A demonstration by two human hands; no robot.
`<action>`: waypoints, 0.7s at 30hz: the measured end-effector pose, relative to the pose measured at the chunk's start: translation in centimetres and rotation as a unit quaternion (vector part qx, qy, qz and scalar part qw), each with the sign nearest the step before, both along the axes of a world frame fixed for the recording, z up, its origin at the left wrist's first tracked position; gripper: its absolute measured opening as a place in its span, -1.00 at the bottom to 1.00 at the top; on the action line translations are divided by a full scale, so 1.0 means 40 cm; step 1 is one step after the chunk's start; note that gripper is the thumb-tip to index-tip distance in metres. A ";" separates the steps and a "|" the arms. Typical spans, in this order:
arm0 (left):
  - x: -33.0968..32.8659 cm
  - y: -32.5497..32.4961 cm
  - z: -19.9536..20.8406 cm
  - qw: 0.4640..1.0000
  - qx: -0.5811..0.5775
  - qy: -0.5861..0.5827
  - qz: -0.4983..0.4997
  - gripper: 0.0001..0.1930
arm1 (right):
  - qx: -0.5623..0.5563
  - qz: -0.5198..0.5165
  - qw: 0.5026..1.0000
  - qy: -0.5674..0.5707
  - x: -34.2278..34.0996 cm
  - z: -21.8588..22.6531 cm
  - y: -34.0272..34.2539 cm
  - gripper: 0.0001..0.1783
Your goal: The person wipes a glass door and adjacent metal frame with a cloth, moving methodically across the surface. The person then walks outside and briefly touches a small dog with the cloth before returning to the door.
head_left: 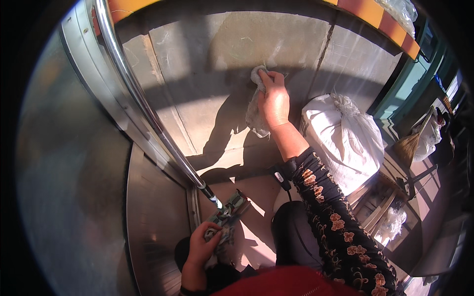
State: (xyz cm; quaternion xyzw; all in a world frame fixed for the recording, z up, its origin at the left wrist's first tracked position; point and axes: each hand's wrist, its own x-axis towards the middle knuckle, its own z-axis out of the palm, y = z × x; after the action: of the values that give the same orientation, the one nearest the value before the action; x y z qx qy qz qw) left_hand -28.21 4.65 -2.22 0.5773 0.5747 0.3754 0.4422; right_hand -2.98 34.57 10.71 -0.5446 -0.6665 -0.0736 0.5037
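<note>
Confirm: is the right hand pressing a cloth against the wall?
Yes, the right hand grips a crumpled white cloth and holds it flat against the grey wall.

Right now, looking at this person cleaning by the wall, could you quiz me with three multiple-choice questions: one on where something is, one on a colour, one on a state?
1. Where is the white cloth?
A. Pressed on the tiled wall
B. Lying on the floor
C. Draped over the metal rail

2. What colour is the big tied sack beside the wall?
A. Black
B. White
C. Green

3. What is the left hand doing?
A. Hanging open, touching nothing
B. Gripping a small packet
C. Holding the broom

Answers:
1. A: the right hand holds the white cloth against the tiled wall.
2. B: the big tied sack is white.
3. B: the left hand has its fingers closed round a small packet, low beside the metal rail.
</note>
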 end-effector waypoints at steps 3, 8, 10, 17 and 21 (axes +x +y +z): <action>-0.005 -0.007 0.002 1.000 -0.004 -0.023 0.011 -0.85 | 0.170 -0.048 0.984 0.024 0.026 0.051 0.030 -0.40; -0.005 -0.002 0.005 1.000 0.013 -0.010 0.006 -0.85 | 0.083 -0.080 0.989 -0.092 0.006 -0.021 0.055 -0.38; -0.001 0.000 0.009 1.000 0.013 -0.014 0.002 -0.85 | 0.012 -0.065 0.993 -0.101 0.002 -0.063 0.023 -0.37; 0.003 -0.004 0.023 0.999 -0.017 -0.030 0.010 -0.86 | 0.090 0.008 0.992 0.088 0.004 0.109 0.004 -0.34; 0.002 -0.001 0.015 1.000 0.021 0.005 0.010 -0.85 | 0.187 0.018 0.982 -0.009 -0.073 0.180 0.102 -0.29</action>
State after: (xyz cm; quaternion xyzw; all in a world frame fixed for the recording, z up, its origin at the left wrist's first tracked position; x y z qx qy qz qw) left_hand -28.12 4.59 -1.62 0.5826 0.5746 0.3886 0.4235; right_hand -5.91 38.64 17.91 -0.4282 -0.6549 -0.1926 0.5921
